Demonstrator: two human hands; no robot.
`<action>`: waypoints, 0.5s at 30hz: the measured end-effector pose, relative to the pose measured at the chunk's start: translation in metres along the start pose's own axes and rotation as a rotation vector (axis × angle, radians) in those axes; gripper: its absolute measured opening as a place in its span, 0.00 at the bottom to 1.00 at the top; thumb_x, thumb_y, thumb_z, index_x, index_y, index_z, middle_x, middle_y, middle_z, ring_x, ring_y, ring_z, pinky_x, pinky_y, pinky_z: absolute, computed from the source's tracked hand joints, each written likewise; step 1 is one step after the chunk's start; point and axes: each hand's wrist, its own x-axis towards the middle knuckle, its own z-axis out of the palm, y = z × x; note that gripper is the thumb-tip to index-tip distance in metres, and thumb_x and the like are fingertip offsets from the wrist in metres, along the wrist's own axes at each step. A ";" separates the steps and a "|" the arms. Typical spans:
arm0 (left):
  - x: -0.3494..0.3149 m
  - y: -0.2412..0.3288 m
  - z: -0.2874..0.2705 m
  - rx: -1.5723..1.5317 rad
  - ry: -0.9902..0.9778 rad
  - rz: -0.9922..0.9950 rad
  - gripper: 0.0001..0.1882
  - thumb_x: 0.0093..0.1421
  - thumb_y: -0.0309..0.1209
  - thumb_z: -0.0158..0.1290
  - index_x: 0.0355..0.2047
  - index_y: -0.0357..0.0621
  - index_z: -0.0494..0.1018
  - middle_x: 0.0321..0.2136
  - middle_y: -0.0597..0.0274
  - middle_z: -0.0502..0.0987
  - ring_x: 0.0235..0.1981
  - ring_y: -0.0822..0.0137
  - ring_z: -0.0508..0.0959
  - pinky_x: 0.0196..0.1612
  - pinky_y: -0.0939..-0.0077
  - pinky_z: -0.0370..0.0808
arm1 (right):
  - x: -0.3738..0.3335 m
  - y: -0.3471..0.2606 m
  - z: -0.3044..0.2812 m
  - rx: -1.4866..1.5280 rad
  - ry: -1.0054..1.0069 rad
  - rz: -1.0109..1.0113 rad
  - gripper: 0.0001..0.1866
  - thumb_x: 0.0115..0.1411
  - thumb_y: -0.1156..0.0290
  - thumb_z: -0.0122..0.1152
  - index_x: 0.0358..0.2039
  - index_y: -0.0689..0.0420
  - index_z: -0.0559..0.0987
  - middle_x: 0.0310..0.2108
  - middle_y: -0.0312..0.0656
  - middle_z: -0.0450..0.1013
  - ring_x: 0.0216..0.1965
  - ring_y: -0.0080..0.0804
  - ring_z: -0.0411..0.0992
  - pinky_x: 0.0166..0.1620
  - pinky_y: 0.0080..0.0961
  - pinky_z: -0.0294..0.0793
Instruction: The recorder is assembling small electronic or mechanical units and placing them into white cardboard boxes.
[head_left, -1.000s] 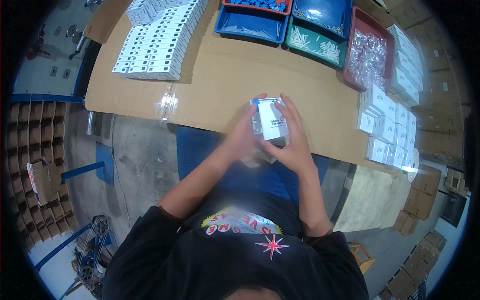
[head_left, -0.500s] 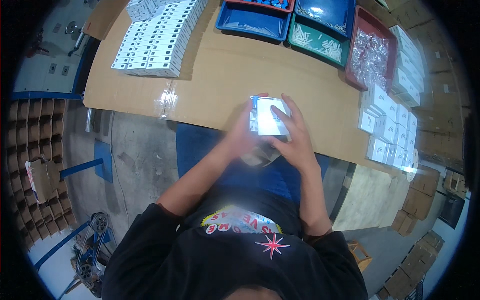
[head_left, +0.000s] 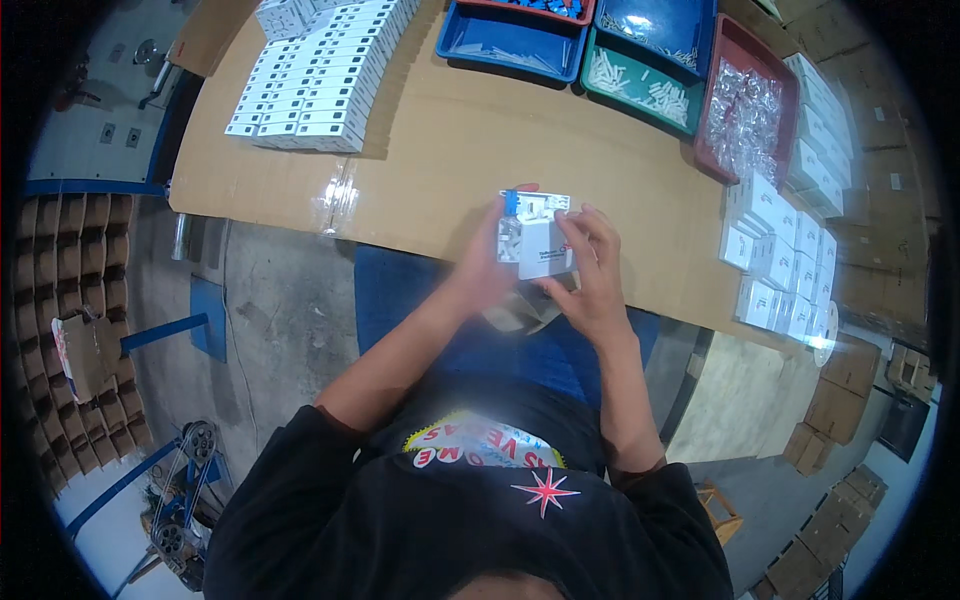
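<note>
Just inside the table's near edge, my left hand [head_left: 480, 262] grips a small open white box [head_left: 509, 243] by its left side. White parts and a blue piece show within its upper and left portions. A white card with small print [head_left: 546, 257] lies tilted over the box's lower right. My right hand [head_left: 598, 270] pinches this card at its right side, thumb at the lower edge and fingers at the upper right corner. The left fingers are mostly hidden behind the box.
White boxes [head_left: 300, 95] stand stacked at the far left, with more white boxes [head_left: 775, 240] at the right. Along the back sit a blue tray [head_left: 512, 66], a green tray with white plugs [head_left: 637, 115] and a red tray with clear packets [head_left: 703, 160].
The card has tilted and shifted down in my right fingers, uncovering the parts in the top of the box. My right index finger has moved from the card's face to its corner.
</note>
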 end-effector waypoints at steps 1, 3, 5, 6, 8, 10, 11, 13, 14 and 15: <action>0.000 -0.001 -0.001 0.000 0.001 0.001 0.28 0.79 0.49 0.25 0.69 0.51 0.58 0.63 0.51 0.68 0.64 0.54 0.72 0.65 0.53 0.72 | 0.000 0.000 0.000 -0.032 -0.013 -0.013 0.49 0.42 0.76 0.80 0.67 0.54 0.68 0.61 0.48 0.62 0.67 0.52 0.61 0.66 0.46 0.68; 0.001 -0.003 -0.006 0.055 -0.012 0.038 0.28 0.78 0.50 0.26 0.69 0.52 0.58 0.63 0.51 0.69 0.63 0.54 0.72 0.64 0.53 0.73 | 0.003 -0.006 -0.001 0.018 0.029 0.027 0.48 0.43 0.74 0.80 0.66 0.54 0.68 0.59 0.47 0.64 0.64 0.49 0.64 0.63 0.43 0.71; 0.001 -0.001 -0.002 0.053 0.051 0.011 0.28 0.78 0.51 0.26 0.69 0.53 0.59 0.62 0.52 0.70 0.63 0.54 0.73 0.64 0.53 0.73 | 0.005 -0.011 -0.006 0.066 0.070 0.071 0.46 0.45 0.72 0.81 0.66 0.54 0.69 0.57 0.47 0.66 0.61 0.46 0.67 0.59 0.40 0.73; 0.001 0.000 -0.001 0.052 0.113 -0.015 0.28 0.78 0.52 0.27 0.69 0.54 0.59 0.62 0.53 0.70 0.63 0.54 0.73 0.63 0.53 0.74 | 0.006 -0.013 -0.009 0.127 0.063 0.196 0.43 0.48 0.69 0.80 0.65 0.55 0.69 0.52 0.45 0.69 0.54 0.40 0.70 0.53 0.36 0.75; 0.003 -0.001 -0.005 0.031 0.102 -0.016 0.28 0.78 0.52 0.28 0.69 0.55 0.59 0.61 0.53 0.71 0.63 0.55 0.73 0.63 0.54 0.74 | 0.009 -0.015 -0.010 0.184 0.056 0.321 0.40 0.52 0.66 0.79 0.64 0.55 0.70 0.46 0.43 0.72 0.47 0.35 0.74 0.47 0.32 0.76; 0.004 -0.003 -0.005 0.011 0.091 -0.018 0.27 0.78 0.52 0.29 0.69 0.56 0.59 0.60 0.54 0.72 0.63 0.56 0.73 0.63 0.55 0.74 | 0.013 -0.014 -0.003 0.611 0.181 0.646 0.34 0.58 0.62 0.75 0.61 0.56 0.70 0.35 0.38 0.73 0.35 0.27 0.74 0.38 0.25 0.73; 0.004 -0.004 -0.004 0.017 0.102 -0.024 0.28 0.78 0.52 0.30 0.69 0.53 0.59 0.61 0.54 0.72 0.63 0.56 0.73 0.64 0.54 0.72 | 0.010 -0.005 0.000 0.527 0.139 0.630 0.24 0.62 0.62 0.71 0.54 0.58 0.74 0.33 0.37 0.74 0.32 0.23 0.73 0.36 0.24 0.73; 0.005 -0.008 -0.005 0.022 0.115 -0.029 0.29 0.78 0.52 0.30 0.69 0.50 0.60 0.62 0.54 0.72 0.62 0.57 0.74 0.64 0.53 0.71 | 0.010 0.008 0.011 0.552 0.143 0.694 0.20 0.64 0.63 0.69 0.51 0.58 0.75 0.33 0.36 0.74 0.32 0.22 0.72 0.36 0.23 0.73; 0.008 -0.013 -0.009 0.053 0.106 -0.007 0.29 0.78 0.51 0.31 0.69 0.50 0.60 0.62 0.54 0.72 0.62 0.57 0.74 0.64 0.53 0.71 | 0.008 0.012 0.016 0.578 0.146 0.758 0.15 0.66 0.63 0.67 0.47 0.59 0.77 0.33 0.35 0.75 0.32 0.21 0.72 0.36 0.22 0.73; 0.010 -0.016 -0.014 0.083 0.097 0.015 0.28 0.78 0.51 0.31 0.69 0.49 0.60 0.62 0.54 0.72 0.62 0.57 0.74 0.64 0.52 0.71 | 0.005 0.015 0.019 0.578 0.144 0.758 0.15 0.66 0.63 0.67 0.47 0.59 0.77 0.33 0.35 0.75 0.32 0.21 0.72 0.36 0.22 0.73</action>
